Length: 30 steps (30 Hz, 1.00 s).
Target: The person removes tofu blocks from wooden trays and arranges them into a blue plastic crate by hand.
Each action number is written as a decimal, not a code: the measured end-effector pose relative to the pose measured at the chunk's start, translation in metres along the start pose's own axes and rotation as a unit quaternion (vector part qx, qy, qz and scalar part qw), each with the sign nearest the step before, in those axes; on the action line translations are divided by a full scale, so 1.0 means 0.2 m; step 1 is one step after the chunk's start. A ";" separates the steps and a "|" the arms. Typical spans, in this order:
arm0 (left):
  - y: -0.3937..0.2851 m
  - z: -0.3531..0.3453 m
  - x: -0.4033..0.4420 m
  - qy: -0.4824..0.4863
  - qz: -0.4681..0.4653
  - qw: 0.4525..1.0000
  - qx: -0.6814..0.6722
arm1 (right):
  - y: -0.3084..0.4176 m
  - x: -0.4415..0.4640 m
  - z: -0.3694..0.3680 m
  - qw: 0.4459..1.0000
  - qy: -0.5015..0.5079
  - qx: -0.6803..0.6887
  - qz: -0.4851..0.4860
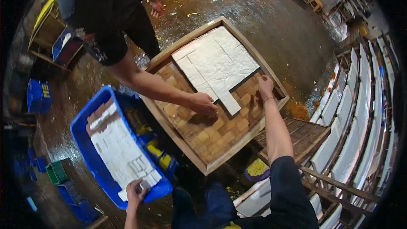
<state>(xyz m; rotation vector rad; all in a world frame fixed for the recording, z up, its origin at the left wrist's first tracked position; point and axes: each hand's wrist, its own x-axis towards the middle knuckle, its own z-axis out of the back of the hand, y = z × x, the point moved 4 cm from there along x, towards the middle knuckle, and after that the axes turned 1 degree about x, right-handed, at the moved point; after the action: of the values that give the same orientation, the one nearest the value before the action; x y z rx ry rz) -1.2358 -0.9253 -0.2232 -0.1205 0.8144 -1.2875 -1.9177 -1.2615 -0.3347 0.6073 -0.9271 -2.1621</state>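
My left hand [136, 191] is at the near end of a blue crate [79, 128], its fingers bent over the white blocks [114, 146] lined up on a board there. What it grips, if anything, is too small to make out. My right hand [265, 88] is over the right side of a wooden-framed tray [186, 150], near the edge of a large white slab [212, 61]; its fingers are curled and partly hidden. A narrow white strip [230, 103] juts from the slab toward me. Brown blocks [207, 138] cover the rest of the tray's bottom.
A co-worker's hand [203, 104] reaches over the tray from the left, beside the white strip. Racks of white slabs [333, 140] stand on the right. A bowl of yellow pieces [257, 168] sits below the tray; a green crate [58, 171] is at lower left. The floor [271, 29] looks wet.
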 end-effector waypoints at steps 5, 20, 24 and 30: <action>-0.13 -0.05 -0.03 -0.161 0.050 0.985 0.026 | -0.01 0.28 -0.14 0.992 -0.066 -0.015 -0.103; -0.23 -0.12 0.00 -0.208 0.092 0.972 0.055 | 0.09 0.28 -0.21 0.957 -0.040 0.287 -0.016; -0.21 -0.12 0.00 -0.221 0.073 0.971 0.060 | 0.11 0.12 -0.26 0.958 -0.082 -0.217 0.168; -0.20 -0.12 0.00 -0.225 0.077 0.970 0.054 | 0.17 0.05 -0.34 0.980 0.064 -0.070 0.174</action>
<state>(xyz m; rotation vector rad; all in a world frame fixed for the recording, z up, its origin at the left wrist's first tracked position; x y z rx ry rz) -1.2828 -0.9301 -0.2197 -0.2471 0.3572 -1.0964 -1.8665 -1.3154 -0.3529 0.4685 -0.7424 -1.8336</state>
